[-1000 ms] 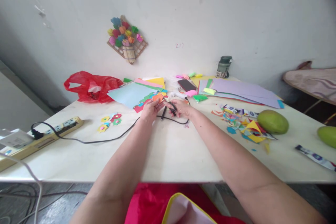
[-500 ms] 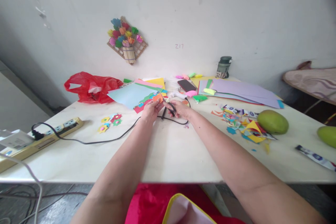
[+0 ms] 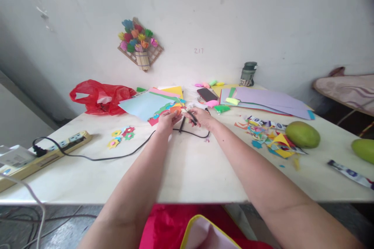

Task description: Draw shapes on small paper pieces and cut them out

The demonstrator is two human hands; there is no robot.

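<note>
Between the fingers of my left hand (image 3: pixel 166 120) is a small piece of orange paper (image 3: pixel 174 109). My right hand (image 3: pixel 203 118) is wrapped round a pair of scissors (image 3: pixel 192 117) with dark handles, its blades pointing up and left beside the paper. Whether the blades touch the paper I cannot tell. Just beyond my left hand lie coloured sheets with wavy cut edges, among them a light blue sheet (image 3: pixel 137 106). A white glue gun (image 3: pixel 197 105) lies behind my right hand, partly hidden, with a black cord (image 3: pixel 128 154) near it.
Small paper flowers (image 3: pixel 113 143) lie at left, near a power strip (image 3: pixel 68 142) and a red plastic bag (image 3: pixel 108 92). At right are paper scraps (image 3: pixel 264 134), a green mango (image 3: pixel 303 134) and purple sheets (image 3: pixel 265 99). A phone (image 3: pixel 207 94) and a bottle (image 3: pixel 248 74) stand farther back.
The scissors have turned slightly in my right hand, their handles now lower and showing as a dark slanting shape. My left hand keeps hold of the orange paper. The view has shifted a little.
</note>
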